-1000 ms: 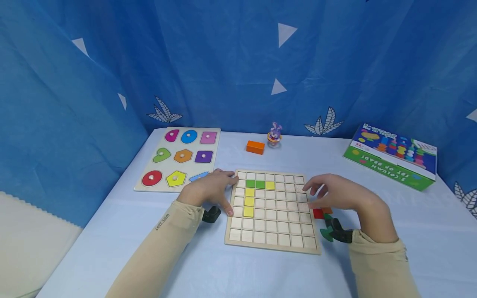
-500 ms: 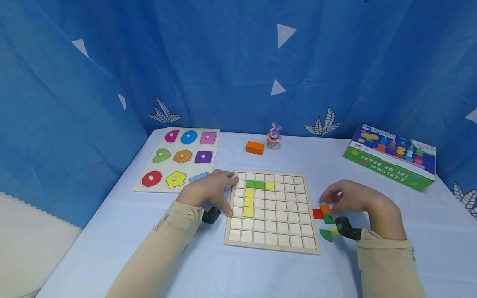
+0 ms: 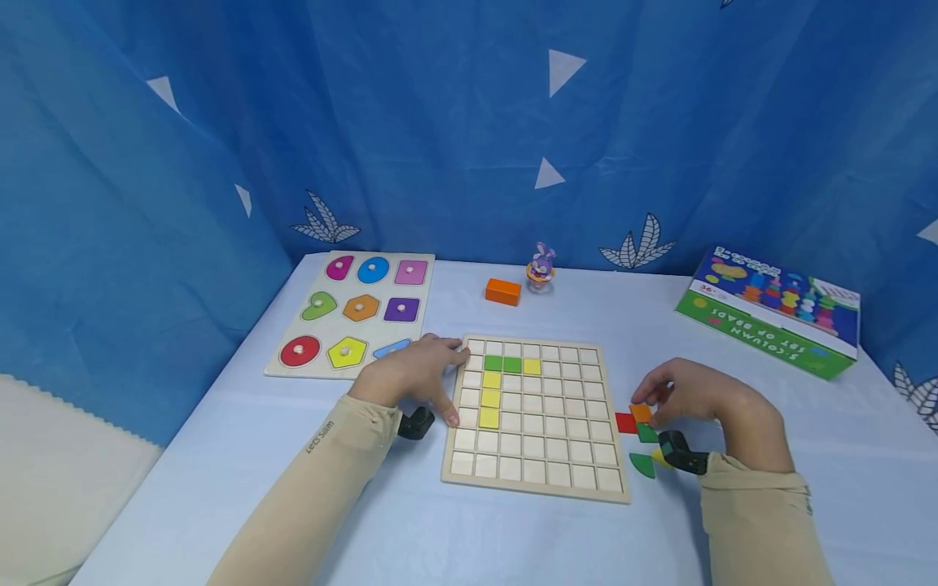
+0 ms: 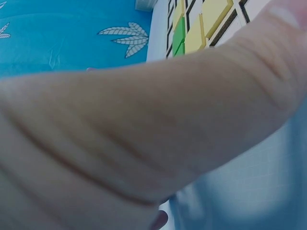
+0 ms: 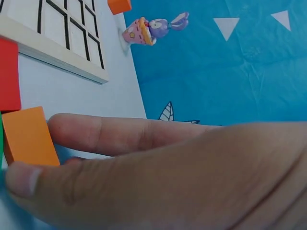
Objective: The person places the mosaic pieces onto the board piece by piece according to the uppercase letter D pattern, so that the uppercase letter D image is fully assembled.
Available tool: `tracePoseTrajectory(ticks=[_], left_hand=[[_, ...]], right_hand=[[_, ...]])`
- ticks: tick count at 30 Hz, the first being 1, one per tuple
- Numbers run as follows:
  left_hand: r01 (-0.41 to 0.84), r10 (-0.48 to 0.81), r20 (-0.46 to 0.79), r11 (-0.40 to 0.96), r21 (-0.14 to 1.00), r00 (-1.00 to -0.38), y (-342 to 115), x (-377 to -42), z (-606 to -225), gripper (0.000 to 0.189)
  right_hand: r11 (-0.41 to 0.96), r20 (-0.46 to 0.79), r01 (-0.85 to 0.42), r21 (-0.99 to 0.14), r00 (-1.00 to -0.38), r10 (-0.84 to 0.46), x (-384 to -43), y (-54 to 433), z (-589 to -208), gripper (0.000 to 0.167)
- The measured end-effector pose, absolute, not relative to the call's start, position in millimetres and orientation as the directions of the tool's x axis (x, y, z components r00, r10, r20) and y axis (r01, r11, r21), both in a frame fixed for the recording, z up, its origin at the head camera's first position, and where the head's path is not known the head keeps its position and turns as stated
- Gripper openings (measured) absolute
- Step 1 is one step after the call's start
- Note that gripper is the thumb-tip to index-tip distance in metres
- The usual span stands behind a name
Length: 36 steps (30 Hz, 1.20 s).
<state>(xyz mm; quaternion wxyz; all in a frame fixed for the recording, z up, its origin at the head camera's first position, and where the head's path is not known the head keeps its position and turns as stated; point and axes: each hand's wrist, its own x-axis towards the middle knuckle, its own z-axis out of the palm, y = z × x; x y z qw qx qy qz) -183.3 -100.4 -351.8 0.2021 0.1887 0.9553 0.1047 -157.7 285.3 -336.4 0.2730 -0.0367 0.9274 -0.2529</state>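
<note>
In the head view a wooden grid board (image 3: pixel 535 491) lies mid-table, with green tiles (image 3: pixel 502 363) and yellow tiles (image 3: pixel 490 399) set in some of its squares. My left hand (image 3: pixel 414 374) rests at the board's left edge, thumb and fingers spread apart along the rim. Right of the board, my right hand (image 3: pixel 689 395) pinches an orange tile (image 3: pixel 641 413) between thumb and forefinger. The right wrist view has the fingertip against one side of that orange tile (image 5: pixel 29 136) and the thumb at another. A red tile (image 3: pixel 626 422) and a green tile (image 3: pixel 647 433) lie against it.
A green quarter-round piece (image 3: pixel 642 465) and a partly hidden yellow piece (image 3: pixel 662 459) lie near the right wrist. Behind stand a knobbed shape puzzle (image 3: pixel 333 325), an orange block (image 3: pixel 503 291), a purple rabbit figure (image 3: pixel 541 267) and a bead-set box (image 3: pixel 769 313).
My right hand has moved from over the board's right edge, rightward and down to the loose tiles, and taken hold of the orange one. The left hand stays in place.
</note>
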Motion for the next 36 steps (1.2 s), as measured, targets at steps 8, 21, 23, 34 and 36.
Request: tracePoseTrajectory(ticks=[8,21,23,34,36], left_hand=[[0.317,0.403,-0.349,0.906,0.279,-0.846,-100.4,-182.5,-351.2,0.113],[0.314,0.404,-0.349,0.905,0.287,-0.846,-100.7,-183.0,-351.2,0.114],[0.316,0.405,-0.347,0.905,0.286,-0.846,-100.8,-183.0,-351.2,0.114],[0.319,0.407,-0.344,0.904,0.285,-0.846,-100.6,-183.0,-351.4,0.113],[0.319,0.407,-0.344,0.904,0.283,-0.846,-100.6,-183.3,-351.7,0.113]], right_hand=[[0.881,-0.479,0.068,-0.468,-0.857,-0.189,-157.6,284.0,-336.6,0.025],[0.88,-0.46,0.037,-0.474,-0.862,-0.212,-157.1,283.1,-336.4,0.015],[0.879,-0.459,0.032,-0.477,-0.861,-0.217,-156.8,283.6,-335.1,0.013],[0.865,-0.43,0.002,-0.502,-0.868,-0.248,-154.5,283.3,-322.5,0.013],[0.858,-0.41,-0.019,-0.513,-0.873,-0.264,-153.9,281.8,-319.7,0.014]])
